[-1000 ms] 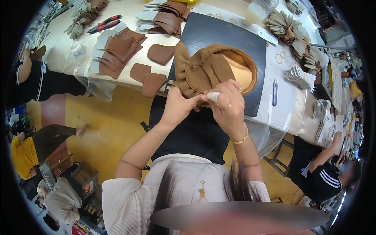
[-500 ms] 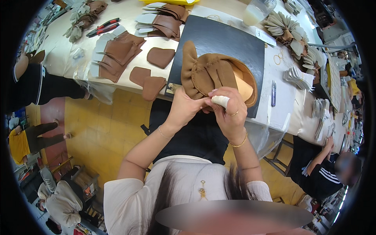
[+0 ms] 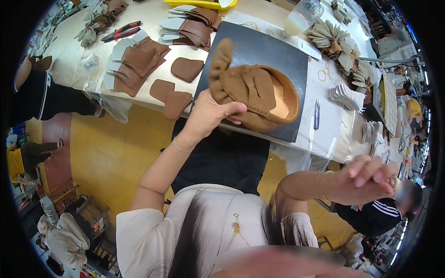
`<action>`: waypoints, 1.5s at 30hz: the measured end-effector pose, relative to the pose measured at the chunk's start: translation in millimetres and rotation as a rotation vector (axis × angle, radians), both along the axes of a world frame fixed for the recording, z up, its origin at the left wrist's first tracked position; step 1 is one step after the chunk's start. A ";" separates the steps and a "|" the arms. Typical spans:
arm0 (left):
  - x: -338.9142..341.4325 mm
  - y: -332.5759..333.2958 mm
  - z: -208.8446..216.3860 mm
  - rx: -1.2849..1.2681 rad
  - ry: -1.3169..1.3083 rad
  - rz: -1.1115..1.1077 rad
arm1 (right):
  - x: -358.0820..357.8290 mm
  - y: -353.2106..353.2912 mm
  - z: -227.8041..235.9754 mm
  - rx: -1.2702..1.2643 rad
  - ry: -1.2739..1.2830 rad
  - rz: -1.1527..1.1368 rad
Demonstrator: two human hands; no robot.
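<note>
Left hand (image 3: 209, 112) gripping brown suede moccasin upper (image 3: 252, 95) at its heel end, held just above dark rectangular cutting mat (image 3: 259, 51) on pale worktable (image 3: 69, 60). Right hand (image 3: 364, 180) raised well apart at lower right, fingers curled; whether anything sits in its grasp, cannot tell. Flat brown leather pieces (image 3: 174, 95) left of mat. Small blue thread snips (image 3: 316, 114) right of mat.

The shoe upper (image 3: 252, 95) is tan brown with a paler orange-tan lining, lying over a dark grey mat (image 3: 273, 53). Left of the mat, brown leather pieces (image 3: 174, 95) rest on the cream desk (image 3: 69, 60).
</note>
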State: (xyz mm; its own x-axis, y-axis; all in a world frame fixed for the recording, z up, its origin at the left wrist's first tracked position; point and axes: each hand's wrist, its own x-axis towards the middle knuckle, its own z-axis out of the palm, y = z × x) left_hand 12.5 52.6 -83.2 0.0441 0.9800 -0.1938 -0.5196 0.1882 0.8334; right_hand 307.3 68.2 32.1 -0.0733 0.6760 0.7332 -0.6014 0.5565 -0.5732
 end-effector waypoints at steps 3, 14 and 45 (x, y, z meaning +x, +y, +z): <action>-3.5 1.8 -5.2 0.059 -0.110 0.020 | 19.8 -18.3 18.8 -0.006 -0.033 -0.118; 24.7 15.4 -4.1 -0.076 -0.189 0.132 | -60.9 -26.7 -37.2 -0.636 -0.048 0.075; 30.3 -31.1 -17.8 0.163 0.489 0.101 | -98.9 -43.5 -86.3 -0.553 -1.127 -0.326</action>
